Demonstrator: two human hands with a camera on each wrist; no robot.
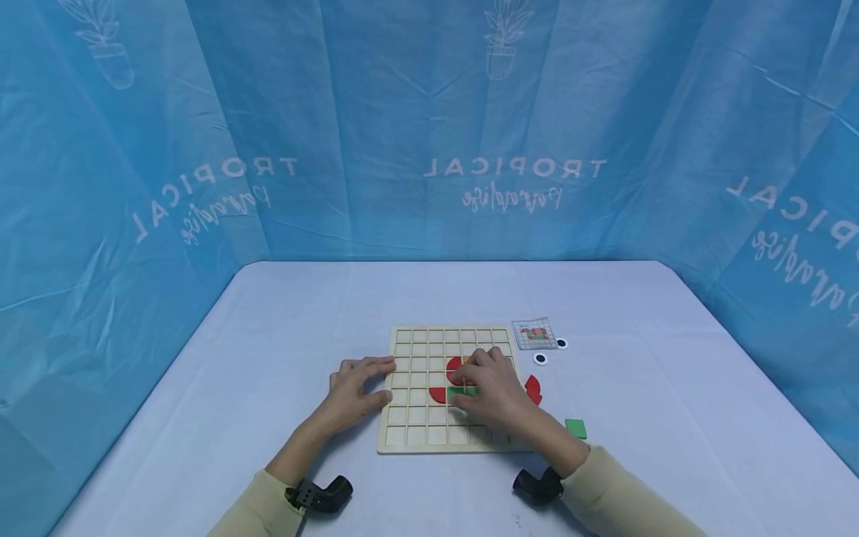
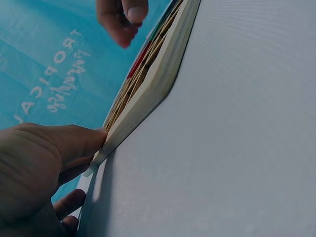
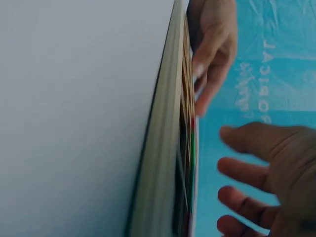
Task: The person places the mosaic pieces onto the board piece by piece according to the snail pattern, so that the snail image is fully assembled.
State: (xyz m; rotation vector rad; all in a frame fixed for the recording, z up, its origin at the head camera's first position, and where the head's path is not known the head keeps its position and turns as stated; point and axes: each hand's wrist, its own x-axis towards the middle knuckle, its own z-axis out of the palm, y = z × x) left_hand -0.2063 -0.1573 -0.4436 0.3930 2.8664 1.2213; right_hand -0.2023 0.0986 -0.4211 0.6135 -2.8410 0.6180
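Fingers of the right hand (image 1: pixel 495 388) lie spread and nearly straight over the middle of the wooden grid board (image 1: pixel 416 418), their tips resting on a green piece (image 1: pixel 463 391) set into one of the cells; nothing is pinched between them as far as the head view shows. Beside those tips sit two red curved pieces (image 1: pixel 454 365), one above the green one and one at its left (each a quarter-round shape, flat and matte).

Fingers of the left hand (image 1: pixel 359 388) are relaxed and press flat on the board's left edge, the thumb against its side; the left wrist view shows the thumb (image 2: pixel 74 140) touching the pale rim.

The board is light plywood, square, cut into a regular lattice of shallow square cells, with rounded corners. It lies flat at the middle of the tabletop (image 1: pixel 268 358), which is covered in a smooth white cloth.

Just off the board's right edge lies another red curved piece (image 1: pixel 533 389), and nearer the person a loose green square (image 1: pixel 576 428). Beyond the far right corner rest a small pattern card (image 1: pixel 535 333) printed with a grid and two round black-and-white discs (image 1: pixel 540 359). Blue creased fabric (image 1: pixel 429 127) printed with white lettering walls in the tabletop.
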